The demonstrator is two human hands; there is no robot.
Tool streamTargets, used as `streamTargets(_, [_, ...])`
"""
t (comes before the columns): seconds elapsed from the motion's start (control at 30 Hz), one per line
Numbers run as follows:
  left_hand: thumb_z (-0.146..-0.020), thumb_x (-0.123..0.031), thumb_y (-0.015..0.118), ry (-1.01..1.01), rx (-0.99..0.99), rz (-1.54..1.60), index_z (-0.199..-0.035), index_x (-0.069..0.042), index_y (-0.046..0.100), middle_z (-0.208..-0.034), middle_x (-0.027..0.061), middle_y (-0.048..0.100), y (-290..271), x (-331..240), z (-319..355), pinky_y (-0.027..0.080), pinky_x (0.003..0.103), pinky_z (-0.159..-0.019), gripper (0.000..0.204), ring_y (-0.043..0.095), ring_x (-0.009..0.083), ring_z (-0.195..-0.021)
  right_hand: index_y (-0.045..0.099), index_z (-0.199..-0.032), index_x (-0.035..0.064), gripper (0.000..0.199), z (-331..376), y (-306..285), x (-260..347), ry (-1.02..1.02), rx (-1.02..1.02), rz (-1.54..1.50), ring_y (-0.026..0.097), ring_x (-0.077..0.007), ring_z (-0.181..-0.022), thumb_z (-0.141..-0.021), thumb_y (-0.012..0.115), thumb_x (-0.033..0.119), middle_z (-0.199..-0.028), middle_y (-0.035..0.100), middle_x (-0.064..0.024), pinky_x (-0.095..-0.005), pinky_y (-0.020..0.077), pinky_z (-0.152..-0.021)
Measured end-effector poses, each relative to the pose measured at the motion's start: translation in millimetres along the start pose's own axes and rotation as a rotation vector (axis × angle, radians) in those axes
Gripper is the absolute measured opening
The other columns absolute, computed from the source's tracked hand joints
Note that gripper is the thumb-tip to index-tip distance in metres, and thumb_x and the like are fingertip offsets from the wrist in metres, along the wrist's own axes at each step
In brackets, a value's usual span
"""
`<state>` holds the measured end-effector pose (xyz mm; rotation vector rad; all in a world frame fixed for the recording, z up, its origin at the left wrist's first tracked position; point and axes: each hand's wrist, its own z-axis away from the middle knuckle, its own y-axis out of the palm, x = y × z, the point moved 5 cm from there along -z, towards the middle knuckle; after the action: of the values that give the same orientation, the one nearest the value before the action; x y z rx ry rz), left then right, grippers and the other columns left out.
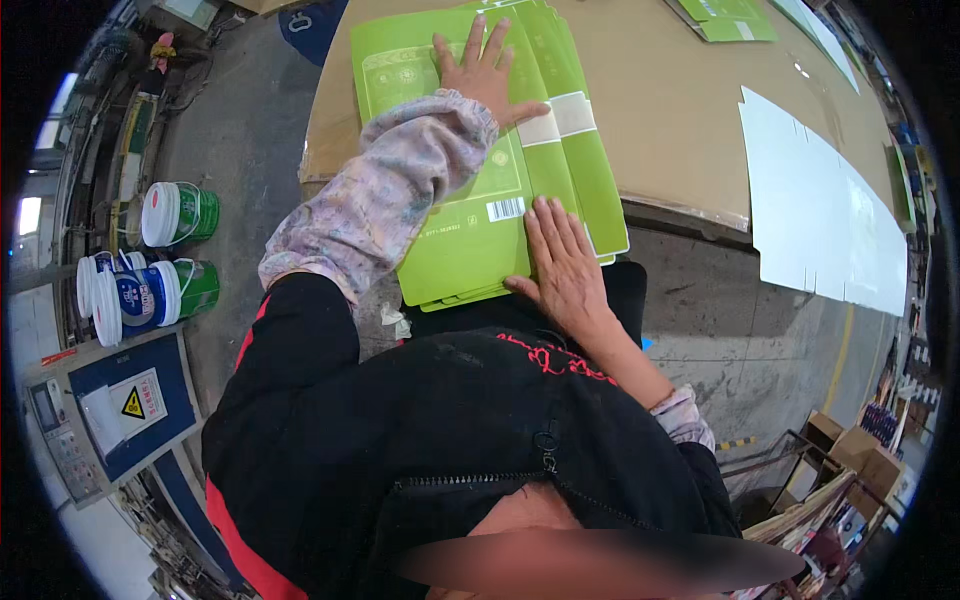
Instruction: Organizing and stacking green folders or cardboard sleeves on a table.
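Observation:
A stack of green printed cardboard sheets (460,240) lies in front of me, its near end jutting past the table's edge toward my body. White patches and a barcode show on the top sheet. My left hand (478,82) rests flat on the far part of the stack, fingers spread, the thumb reaching to a white patch. Near the close right corner, my right hand (565,262) lies flat along a fold line, its fingers stretched forward and side by side. Neither hand grips anything.
The stack lies on a brown tabletop (680,120). More green sheets (728,20) sit at its far right, and a large white sheet (820,205) overhangs the right edge. Paint buckets (130,300) stand on the floor at left, beside a control cabinet (130,400). Cardboard boxes (860,460) are at lower right.

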<state>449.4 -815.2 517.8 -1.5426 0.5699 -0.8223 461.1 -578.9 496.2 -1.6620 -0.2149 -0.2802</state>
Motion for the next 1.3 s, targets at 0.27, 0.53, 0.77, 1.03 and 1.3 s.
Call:
streamTargets(0.27, [-0.071, -0.083, 0.041, 0.081, 0.041, 0.012, -0.144, -0.010, 0.032, -0.155, 0.0068, 0.013, 3.7, -8.5, 31.2, -0.004, 0.064, -0.108, 0.104, -0.004, 0.0279, -0.143, 0.037, -0.137, 0.0001, 0.080, 3.1, -4.8, 1.1, -0.021, -0.032, 0.016, 0.026, -0.0311, -0.137, -0.079, 0.059, 0.051, -0.145, 0.031, -0.0184, -0.0421, 0.0199, -0.113])
streamTargets(0.53, [-0.069, -0.082, 0.046, 0.095, -0.018, 0.118, -0.142, -0.010, 0.036, -0.154, 0.0111, 0.015, 13.1, -10.0, 29.5, -0.003, 0.067, -0.106, 0.103, -0.004, 0.0310, -0.143, 0.040, -0.136, 0.0034, 0.068, 2.5, -31.6, -27.9, -0.057, -0.105, -0.433, 0.040, -0.0313, -0.129, -0.080, 0.067, 0.032, -0.137, 0.044, -0.0181, -0.0415, 0.0311, -0.108])
streamTargets(0.77, [-0.070, -0.077, 0.053, 0.053, -0.464, 0.311, -0.136, -0.014, 0.046, -0.154, 0.0148, 0.012, -38.8, 8.9, 65.7, -0.003, 0.069, -0.104, 0.092, -0.001, 0.0367, -0.142, 0.037, -0.135, -0.0073, 0.066, 83.7, -117.2, -260.4, 0.592, -0.385, 0.343, 0.033, -0.0367, -0.132, -0.087, 0.063, 0.030, -0.139, 0.038, -0.0267, -0.0422, 0.0265, -0.110])
streamTargets(1.03, [-0.077, -0.043, 0.073, -0.554, -0.436, 0.834, -0.142, -0.007, 0.034, -0.152, 0.0202, 0.014, 8.8, 103.3, 131.5, 0.021, 0.044, -0.112, 0.083, 0.016, 0.0333, -0.141, 0.048, -0.131, 0.0030, 0.050, 41.5, -145.4, -169.6, 0.455, -0.454, -0.315, 0.045, -0.0302, -0.127, -0.087, 0.064, 0.021, -0.134, 0.048, -0.0185, -0.0376, 0.0352, -0.104])
streamTargets(1.3, [-0.077, -0.024, 0.076, -0.530, -0.254, 1.510, -0.135, 0.000, 0.041, -0.116, 0.0152, 0.060, 24.1, 99.0, 141.9, 0.047, 0.032, -0.088, 0.071, 0.059, 0.0207, -0.103, 0.048, -0.130, 0.0023, 0.052, -50.2, -77.6, -87.7, 0.107, -0.247, -0.455, 0.043, -0.0368, -0.127, -0.086, 0.064, 0.025, -0.134, 0.048, -0.0203, -0.0419, 0.0350, -0.105])
